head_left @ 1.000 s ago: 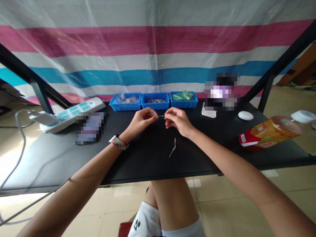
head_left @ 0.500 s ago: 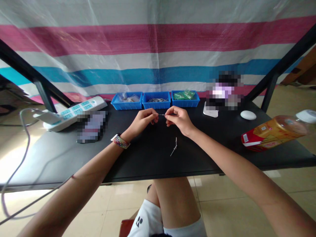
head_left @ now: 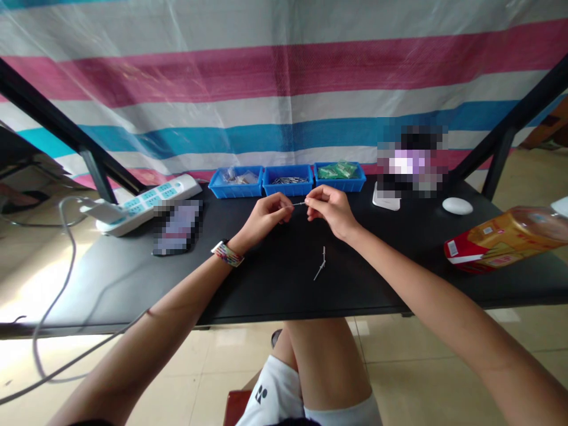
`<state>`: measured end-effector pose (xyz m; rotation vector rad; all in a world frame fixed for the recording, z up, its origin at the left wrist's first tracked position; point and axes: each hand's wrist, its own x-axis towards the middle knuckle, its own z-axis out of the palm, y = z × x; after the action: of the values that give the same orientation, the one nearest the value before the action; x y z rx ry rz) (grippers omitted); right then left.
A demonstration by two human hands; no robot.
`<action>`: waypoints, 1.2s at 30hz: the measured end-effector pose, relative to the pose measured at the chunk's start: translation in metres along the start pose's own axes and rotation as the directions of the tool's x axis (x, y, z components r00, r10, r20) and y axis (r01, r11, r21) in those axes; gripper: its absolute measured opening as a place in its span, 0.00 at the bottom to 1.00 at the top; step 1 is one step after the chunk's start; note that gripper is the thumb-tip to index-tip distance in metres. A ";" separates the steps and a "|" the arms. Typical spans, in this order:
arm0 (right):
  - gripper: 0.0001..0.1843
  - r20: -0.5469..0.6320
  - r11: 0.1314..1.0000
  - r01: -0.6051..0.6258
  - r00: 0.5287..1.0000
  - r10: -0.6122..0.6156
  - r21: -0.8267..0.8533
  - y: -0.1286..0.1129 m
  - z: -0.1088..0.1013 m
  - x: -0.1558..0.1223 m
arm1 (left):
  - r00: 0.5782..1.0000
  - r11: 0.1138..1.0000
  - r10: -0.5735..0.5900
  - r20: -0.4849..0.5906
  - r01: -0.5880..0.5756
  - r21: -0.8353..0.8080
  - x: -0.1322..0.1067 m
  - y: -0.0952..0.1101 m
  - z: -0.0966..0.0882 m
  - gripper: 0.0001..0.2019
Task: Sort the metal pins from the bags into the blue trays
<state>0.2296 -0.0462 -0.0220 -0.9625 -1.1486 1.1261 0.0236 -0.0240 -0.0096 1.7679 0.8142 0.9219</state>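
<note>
A thin silvery pin with a small collar, by its look a blind rivet (head_left: 299, 204), spans the short gap between my two hands. My left hand (head_left: 271, 212), a banded watch on its wrist, pinches one end between thumb and fingertips. At the other end, the thumb and forefinger of my right hand (head_left: 329, 208) are closed on it. Both hands hover over the black tabletop (head_left: 266, 281). Nearer to me lie loose blind rivets (head_left: 323, 262), end to end at an angle. Behind the hands, the middle blue bin (head_left: 288, 189) holds many similar metal pieces.
Left of it, a blue bin (head_left: 235, 190) holds clear bags; a right-hand one (head_left: 341, 184) holds green packets. A power strip (head_left: 151, 204) and a blurred phone (head_left: 180, 228) lie left. To the right are a white case (head_left: 386, 198), a white oval object (head_left: 457, 206) and a drink bottle (head_left: 501, 239).
The view has shifted slightly, moving everything rightward in the picture. Slightly more of the rivet shows between my fingertips, and both hands keep their pinch.
</note>
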 end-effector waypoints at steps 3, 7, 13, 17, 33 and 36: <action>0.18 -0.176 0.986 0.138 0.973 -0.152 -0.091 0.002 -0.001 0.024 | 0.995 0.995 0.005 0.103 -0.016 0.102 -0.004 0.002 0.005 0.12; 0.21 -0.169 0.948 0.225 0.949 -0.266 -0.224 0.006 -0.005 0.042 | 0.943 0.940 0.090 0.320 -0.186 0.285 -0.012 0.005 0.013 0.07; 0.25 -0.074 0.919 0.254 0.955 -0.288 -0.303 0.007 -0.011 0.018 | 0.854 0.853 0.177 0.490 -0.381 0.357 -0.017 0.005 0.019 0.19; 0.23 -0.041 0.913 0.260 0.957 -0.287 -0.314 0.007 -0.007 0.012 | 0.806 0.796 0.205 0.555 -0.467 0.385 -0.020 0.010 0.028 0.14; 0.10 0.136 0.948 0.187 0.978 -0.156 -0.258 0.014 -0.005 0.011 | 0.977 0.905 0.212 0.022 -0.205 0.373 -0.005 -0.009 0.015 0.03; 0.09 0.203 0.936 0.215 0.966 -0.161 -0.280 0.014 -0.001 0.008 | 0.982 0.930 0.171 -0.085 -0.133 0.342 -0.002 -0.014 0.012 0.07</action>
<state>0.2284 -0.0363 -0.0338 -0.9700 -1.5572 0.9101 0.0309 -0.0261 -0.0261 2.1128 0.9620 1.0407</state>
